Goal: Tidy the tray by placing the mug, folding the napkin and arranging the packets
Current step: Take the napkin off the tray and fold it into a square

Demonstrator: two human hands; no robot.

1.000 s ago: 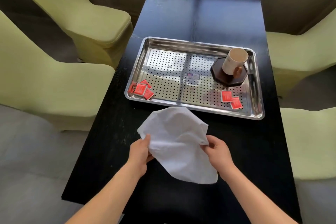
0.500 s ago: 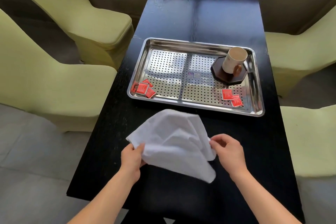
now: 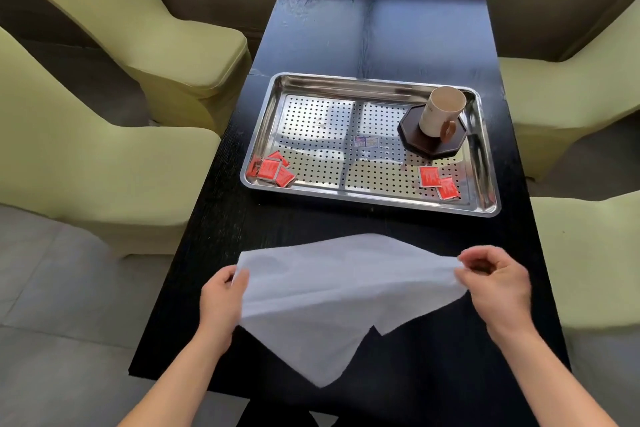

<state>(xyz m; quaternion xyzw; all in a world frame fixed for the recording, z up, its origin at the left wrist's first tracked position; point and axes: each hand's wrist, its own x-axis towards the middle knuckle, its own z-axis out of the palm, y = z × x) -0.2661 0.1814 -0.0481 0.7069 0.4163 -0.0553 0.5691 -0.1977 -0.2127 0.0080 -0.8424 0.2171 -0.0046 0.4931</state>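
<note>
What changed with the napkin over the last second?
The left hand and right hand pulled apart sideways, stretching the bunched napkin out wide; both still pinch its edges. The tray, mug and red packets stayed put.

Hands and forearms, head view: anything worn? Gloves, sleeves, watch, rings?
Nothing worn that shows. The left hand and right hand are bare: no gloves, no rings visible. The forearms are bare down to the frame edge: no sleeves, watch or bands. The right hand is slightly motion-blurred.

A long black table (image 3: pixel 381 28) stood between pale green covered chairs (image 3: pixel 104 166) on a grey tiled floor (image 3: pixel 52 340); daylight gleamed on its far end
</note>
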